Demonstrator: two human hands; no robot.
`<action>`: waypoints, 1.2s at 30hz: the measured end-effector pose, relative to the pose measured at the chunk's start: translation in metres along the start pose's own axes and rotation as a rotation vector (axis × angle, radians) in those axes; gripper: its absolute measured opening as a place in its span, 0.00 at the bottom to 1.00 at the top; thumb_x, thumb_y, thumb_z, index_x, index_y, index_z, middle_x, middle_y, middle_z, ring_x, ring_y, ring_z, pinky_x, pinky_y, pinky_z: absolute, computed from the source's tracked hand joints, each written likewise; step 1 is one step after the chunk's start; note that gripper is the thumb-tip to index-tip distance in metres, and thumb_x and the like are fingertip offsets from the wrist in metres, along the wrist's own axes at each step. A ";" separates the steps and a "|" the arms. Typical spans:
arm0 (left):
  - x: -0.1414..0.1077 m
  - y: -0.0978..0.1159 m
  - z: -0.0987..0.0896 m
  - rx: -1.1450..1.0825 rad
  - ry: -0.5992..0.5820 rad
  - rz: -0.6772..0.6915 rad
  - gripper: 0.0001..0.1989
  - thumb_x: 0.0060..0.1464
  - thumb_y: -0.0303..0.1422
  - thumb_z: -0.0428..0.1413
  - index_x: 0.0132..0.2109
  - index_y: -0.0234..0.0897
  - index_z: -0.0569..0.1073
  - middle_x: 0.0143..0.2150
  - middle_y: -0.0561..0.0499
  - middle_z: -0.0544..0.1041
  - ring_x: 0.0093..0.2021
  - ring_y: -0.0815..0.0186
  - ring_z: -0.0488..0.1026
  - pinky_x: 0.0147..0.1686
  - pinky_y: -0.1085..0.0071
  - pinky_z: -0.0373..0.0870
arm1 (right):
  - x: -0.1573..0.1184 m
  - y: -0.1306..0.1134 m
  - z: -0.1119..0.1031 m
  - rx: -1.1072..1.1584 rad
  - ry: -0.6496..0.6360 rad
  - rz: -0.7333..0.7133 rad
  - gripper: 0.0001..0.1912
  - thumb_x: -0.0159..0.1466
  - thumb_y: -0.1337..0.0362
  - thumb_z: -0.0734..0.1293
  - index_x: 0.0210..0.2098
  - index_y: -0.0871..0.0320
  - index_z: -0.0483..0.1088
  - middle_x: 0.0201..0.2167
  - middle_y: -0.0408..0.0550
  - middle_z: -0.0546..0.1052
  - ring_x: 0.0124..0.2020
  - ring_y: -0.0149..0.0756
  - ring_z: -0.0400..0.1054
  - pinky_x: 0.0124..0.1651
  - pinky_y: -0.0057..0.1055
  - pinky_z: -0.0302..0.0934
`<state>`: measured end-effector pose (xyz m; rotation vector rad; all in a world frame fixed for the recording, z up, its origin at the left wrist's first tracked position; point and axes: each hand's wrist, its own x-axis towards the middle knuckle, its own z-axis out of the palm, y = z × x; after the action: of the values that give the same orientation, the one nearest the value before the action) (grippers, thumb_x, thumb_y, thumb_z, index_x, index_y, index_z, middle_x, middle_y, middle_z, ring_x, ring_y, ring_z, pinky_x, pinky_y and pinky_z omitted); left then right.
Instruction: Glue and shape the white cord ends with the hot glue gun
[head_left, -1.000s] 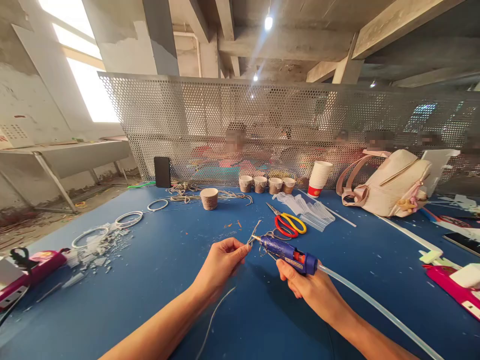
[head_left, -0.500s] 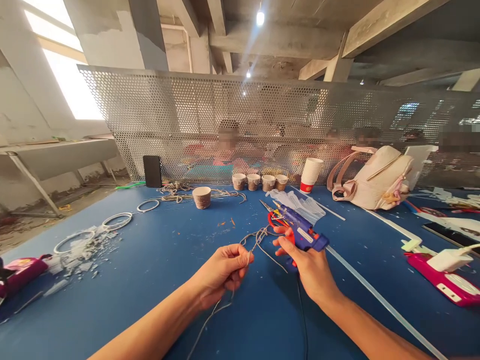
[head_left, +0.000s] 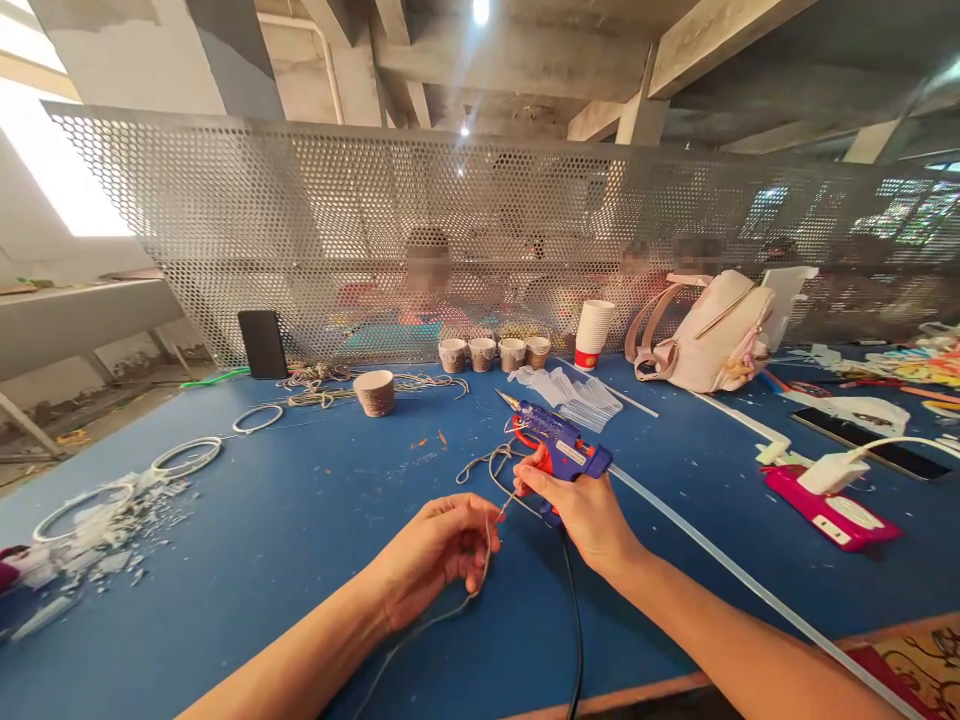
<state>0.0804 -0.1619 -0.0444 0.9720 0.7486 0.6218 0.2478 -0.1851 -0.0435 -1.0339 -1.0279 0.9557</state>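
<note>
A blue glue gun (head_left: 562, 442) with a long clear glue stick in its rear lies in the grip of my right hand (head_left: 589, 515). The fingers of that hand also pinch a thin grey cord (head_left: 487, 560) near the gun's trigger. My left hand (head_left: 442, 545) is closed lightly around the same cord, which trails down toward the table's near edge. Loops of cord (head_left: 484, 465) lie on the blue table beyond both hands. Red-handled scissors (head_left: 523, 430) are partly hidden behind the gun.
One cup (head_left: 374, 393) and several wrapped cups (head_left: 482, 354) stand farther back, with stacked paper cups (head_left: 595, 335), clear glue sticks (head_left: 577, 398) and a pink bag (head_left: 712, 335). White rings (head_left: 187, 457) and scraps lie left; a pink power strip (head_left: 829, 510) sits right.
The view has turned to the right. The fingers of my right hand have closed on the cord beside the glue gun, and my left hand's fingers have loosened somewhat.
</note>
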 end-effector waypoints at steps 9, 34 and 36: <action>-0.006 0.002 0.012 0.288 0.202 0.130 0.17 0.38 0.43 0.63 0.25 0.34 0.69 0.17 0.59 0.62 0.15 0.78 0.52 0.14 0.80 0.48 | -0.002 -0.003 0.003 -0.190 0.014 -0.030 0.09 0.54 0.56 0.69 0.27 0.55 0.71 0.25 0.41 0.77 0.28 0.36 0.74 0.38 0.31 0.68; 0.000 -0.015 0.011 0.533 0.428 0.444 0.12 0.46 0.40 0.57 0.24 0.36 0.69 0.15 0.60 0.59 0.16 0.74 0.55 0.16 0.76 0.52 | -0.009 0.007 0.009 -0.095 -0.035 0.030 0.08 0.55 0.59 0.69 0.29 0.56 0.68 0.25 0.41 0.74 0.29 0.35 0.71 0.38 0.31 0.65; 0.000 -0.015 0.012 0.514 0.409 0.439 0.12 0.46 0.40 0.57 0.25 0.36 0.69 0.15 0.61 0.58 0.16 0.75 0.54 0.16 0.77 0.52 | -0.007 0.007 0.008 -0.069 -0.018 0.027 0.09 0.55 0.58 0.68 0.29 0.57 0.68 0.26 0.43 0.75 0.28 0.36 0.71 0.36 0.32 0.66</action>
<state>0.0919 -0.1747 -0.0535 1.5289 1.0995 1.0609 0.2370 -0.1887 -0.0505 -1.1006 -1.0710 0.9582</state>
